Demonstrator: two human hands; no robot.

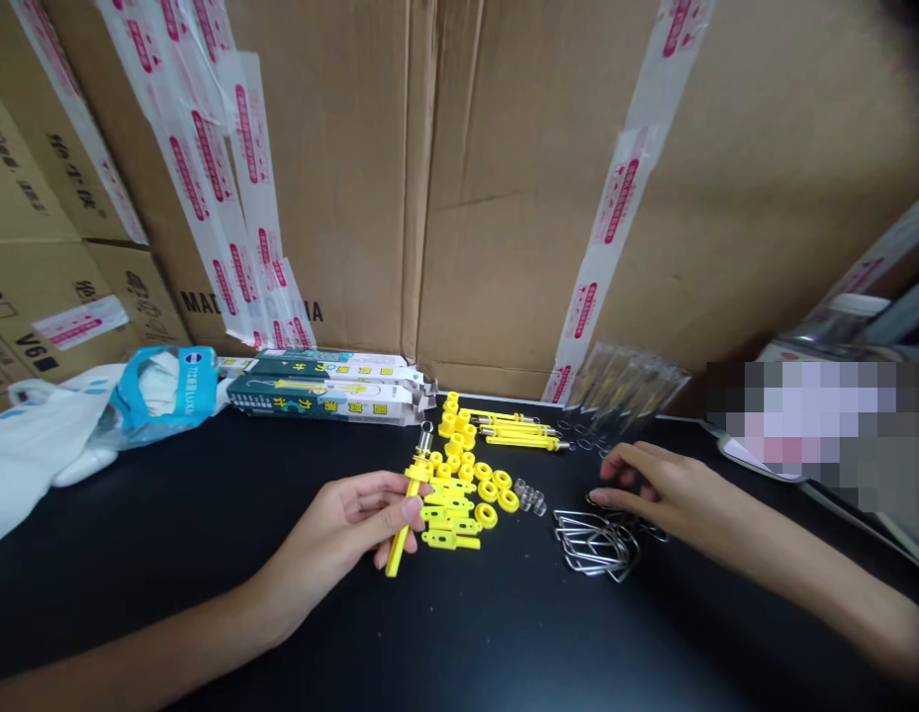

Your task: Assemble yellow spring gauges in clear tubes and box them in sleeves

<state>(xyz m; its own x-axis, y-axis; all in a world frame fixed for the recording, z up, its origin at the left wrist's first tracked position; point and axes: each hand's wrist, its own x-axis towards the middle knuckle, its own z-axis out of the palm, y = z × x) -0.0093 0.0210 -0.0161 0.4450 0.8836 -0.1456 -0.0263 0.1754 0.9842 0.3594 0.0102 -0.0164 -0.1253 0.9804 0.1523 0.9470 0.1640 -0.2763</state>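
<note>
Clock directions run from the middle of the loose yellow parts, twelve being the far side of the counter (370,643). At eight to nine o'clock, the fingers of the left hand (355,519) are pinched around one yellow plastic rod (397,549), held aslant; its upper end carries a flanged collar, a silver coil spring and a small wire loop. At three o'clock the right hand (652,485) hovers low with fingers curled and a narrow gap between thumb and forefinger; whether they grip a wire I cannot tell. Just below them, at four o'clock, lies a tangle of bent metal wire pieces (597,544), overlapping too much to count.

The yellow parts comprise five thick rings (507,500) toward three o'clock, about five flanged bushings (457,445) toward twelve, a cluster of about six small collars (466,459) near the middle, and at least four slotted tabs (451,541) toward six, some partly behind the left fingers. Between one and two o'clock lie about four metal-tipped yellow rods (529,443), with around three wire rings (584,442) beyond. Small coil springs (531,496) huddle at three to four, too tight to count.

A cardboard wall (504,198) blocks the far side. Two printed cartons (325,399) lie at ten, one blue tissue pack (196,386) beyond them, and transparent packets (629,381) lean at two.
</note>
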